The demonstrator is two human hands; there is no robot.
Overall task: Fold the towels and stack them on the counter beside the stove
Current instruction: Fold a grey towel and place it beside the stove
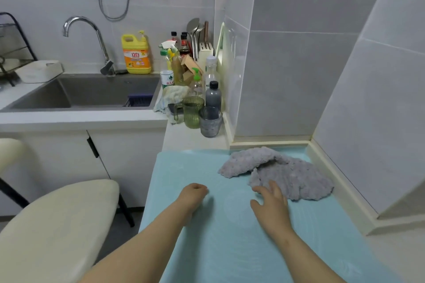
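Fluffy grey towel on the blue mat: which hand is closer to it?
Right. The right hand has its fingers spread at the crumpled fluffy grey towel's near edge. The left hand rests curled on the light blue mat, off to the towel's left.

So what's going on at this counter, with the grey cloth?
A person looks set to start folding. A crumpled grey towel lies unfolded on a light blue mat. The right hand, fingers spread, reaches to its near edge. The left hand sits curled on the mat, holding nothing.
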